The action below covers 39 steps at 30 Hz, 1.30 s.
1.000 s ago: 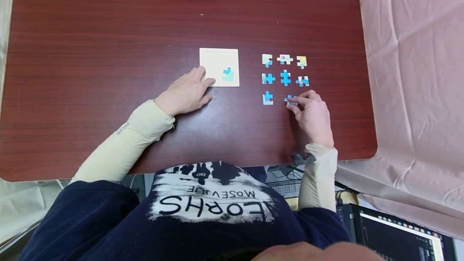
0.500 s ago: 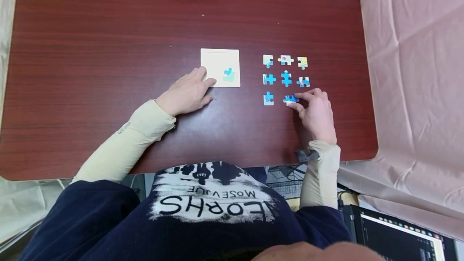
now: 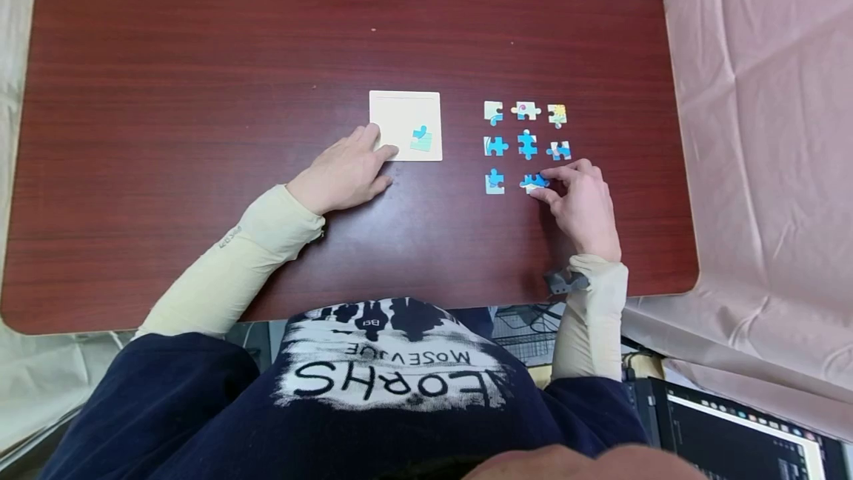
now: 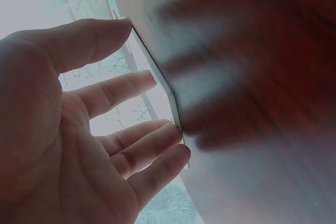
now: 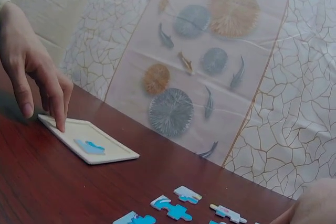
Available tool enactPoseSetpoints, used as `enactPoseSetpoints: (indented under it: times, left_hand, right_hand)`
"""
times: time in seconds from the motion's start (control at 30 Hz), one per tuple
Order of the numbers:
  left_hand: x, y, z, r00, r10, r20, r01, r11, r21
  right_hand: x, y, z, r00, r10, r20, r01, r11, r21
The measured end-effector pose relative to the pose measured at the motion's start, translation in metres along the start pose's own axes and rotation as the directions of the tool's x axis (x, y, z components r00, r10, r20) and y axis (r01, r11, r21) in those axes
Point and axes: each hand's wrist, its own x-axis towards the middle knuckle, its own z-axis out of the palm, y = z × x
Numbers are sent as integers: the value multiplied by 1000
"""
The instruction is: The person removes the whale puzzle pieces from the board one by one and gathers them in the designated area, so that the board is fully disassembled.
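Note:
My left hand [image 3: 341,172] rests its fingers on the left and near edge of a square, cream-coloured puzzle tray [image 3: 396,111]. Those fingers are fairly straight in the left wrist view. One blue and pale green jigsaw piece [image 3: 421,142] lies in the tray's near right corner. Over on the right, my right hand [image 3: 586,206] pinches a blue and white jigsaw piece [image 3: 533,183] by its right side, between thumb and finger. Whether that piece touches the table is unclear. In the right wrist view only a blurred part of the right hand [image 5: 317,205] shows.
Several other jigsaw pieces lie apart in rows, among them a yellow one [image 3: 558,114], a blue one [image 3: 527,144] and a blue and white one [image 3: 494,182]. The dark red table [image 3: 233,58] ends near my body. A pink cloth [image 3: 753,132] hangs at the right.
My right hand has shifted slightly right, and more of the pinched piece shows, a little left of before. The left hand stays on the tray.

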Motion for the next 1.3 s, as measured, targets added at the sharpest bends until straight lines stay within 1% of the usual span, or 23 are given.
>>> enactPoseSetpoints:
  times: [0.17, 0.3, 0.37, 0.43, 0.57, 0.7, 0.8, 0.9, 0.97, 1.03, 1.13, 1.23, 1.3]
  left_hand:
    - [1, 1, 0, 1000, 2, -1, -2, 1000, 1]
    - [0, 1, -1, 1000, 3, 5, -3, 1000, 3]
    - [0, 1, -1, 1000, 2, 7, -2, 1000, 3]
    - [0, 0, -1, 1000, 1, 8, -1, 1000, 5]
    - [-1, -1, -1, 1000, -4, 1, 4, 1000, 8]
    - [-2, -1, 0, 1000, -8, -2, 8, 1000, 6]
    - [-1, 0, 0, 1000, -9, 2, 9, 1000, 1]
    - [0, 0, 1, 1000, -12, 11, 12, 1000, 0]
    - [1, 0, 1, 1000, -12, 17, 12, 1000, 1]
    - [2, 0, 1, 1000, -9, 23, 9, 1000, 6]
    - [3, 0, 1, 1000, -3, 29, 3, 1000, 9]
    - [4, 0, 1, 1000, 4, 29, -4, 1000, 12]
    - [4, 0, 2, 1000, 9, 27, -10, 1000, 14]
  right_hand:
    - [0, 0, -2, 1000, -5, 18, 5, 1000, 24]
    - [0, -1, -3, 999, 10, 33, -12, 998, 56]
    - [2, -4, -3, 999, 14, 28, -17, 997, 74]
    - [5, -10, -3, 1000, 2, 18, -4, 996, 89]
    - [15, -30, 0, 998, -58, -9, 59, 993, 98]
    - [26, -59, 6, 991, -132, -22, 134, 987, 89]
    - [34, -82, 11, 975, -218, -36, 220, 974, 63]
    - [43, -104, 16, 954, -298, -43, 299, 954, 29]
    - [48, -116, 20, 944, -329, -31, 330, 944, 2]
    - [54, -125, 25, 937, -351, -6, 350, 936, -22]
    - [61, -136, 33, 929, -367, 52, 370, 927, -66]
    - [66, -141, 40, 929, -355, 102, 366, 923, -119]
    - [68, -142, 43, 934, -338, 118, 353, 923, -153]
